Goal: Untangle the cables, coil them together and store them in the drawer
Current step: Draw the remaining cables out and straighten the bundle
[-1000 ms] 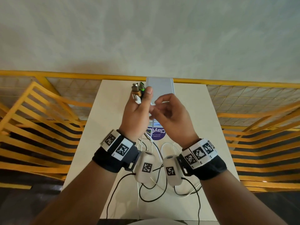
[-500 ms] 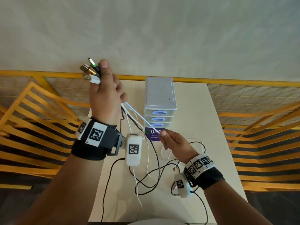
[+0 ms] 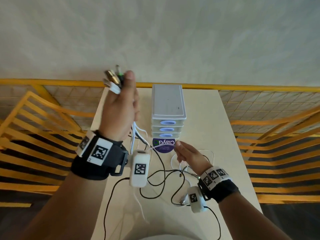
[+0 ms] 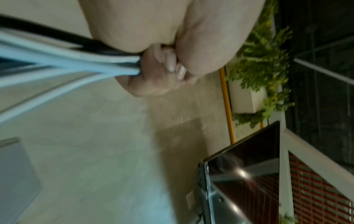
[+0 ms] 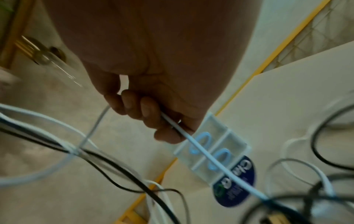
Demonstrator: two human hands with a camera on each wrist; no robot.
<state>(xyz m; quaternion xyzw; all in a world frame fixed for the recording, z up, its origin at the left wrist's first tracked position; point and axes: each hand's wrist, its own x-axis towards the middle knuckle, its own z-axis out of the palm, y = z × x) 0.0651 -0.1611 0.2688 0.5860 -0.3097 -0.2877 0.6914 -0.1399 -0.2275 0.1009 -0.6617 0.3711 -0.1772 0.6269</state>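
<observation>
My left hand (image 3: 121, 108) is raised above the table's left side and grips a bundle of white and black cables (image 4: 63, 60). Their plug ends (image 3: 113, 78) stick out above my fist. The strands hang from the hand (image 4: 159, 71) down to the table. Lower and to the right, my right hand (image 3: 187, 153) pinches one white cable (image 5: 193, 142) in its fingers (image 5: 147, 110), in front of the drawer unit. Loose black and white cable loops (image 3: 162, 179) lie on the table between my wrists. The small white three-drawer unit (image 3: 167, 110) stands at the table's far end, drawers closed.
A round purple sticker (image 3: 163, 144) lies on the beige table (image 3: 230, 153) before the drawer unit. Yellow slatted chairs (image 3: 31, 132) flank the table on both sides, and a yellow railing (image 3: 242, 88) runs behind it. The wrist cameras' own black leads trail off the near edge.
My hands have parted. The left hand rose up and to the left with the plug ends, then came back a little; the right hand dropped toward the table along one white cable.
</observation>
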